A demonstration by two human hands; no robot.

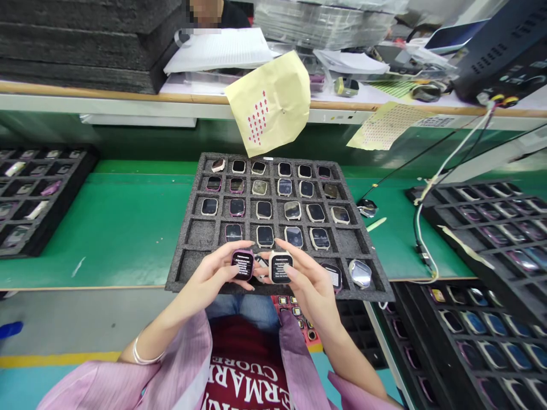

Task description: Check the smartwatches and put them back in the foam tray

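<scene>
My left hand (217,270) is closed round a purple-framed smartwatch (243,265), its thumb on the lit screen, which shows lines of white text. A cream-framed smartwatch (281,266) with a similar text screen sits in my right hand (308,281), the thumb touching its glass. Both are held side by side over the near edge of a dark foam tray (200,232). Rows of smartwatches lie in its compartments, among them a cream one (265,236) just beyond my fingers. Another watch (332,277) is partly hidden by my right hand.
Foam trays of watches stand at left (40,228) and right (431,222) on the green bench (128,228). A shelf edge (149,105) crosses behind, with a yellow paper (277,97) hanging from it. White cables (431,182) hang at right. A person (233,16) sits beyond the shelf.
</scene>
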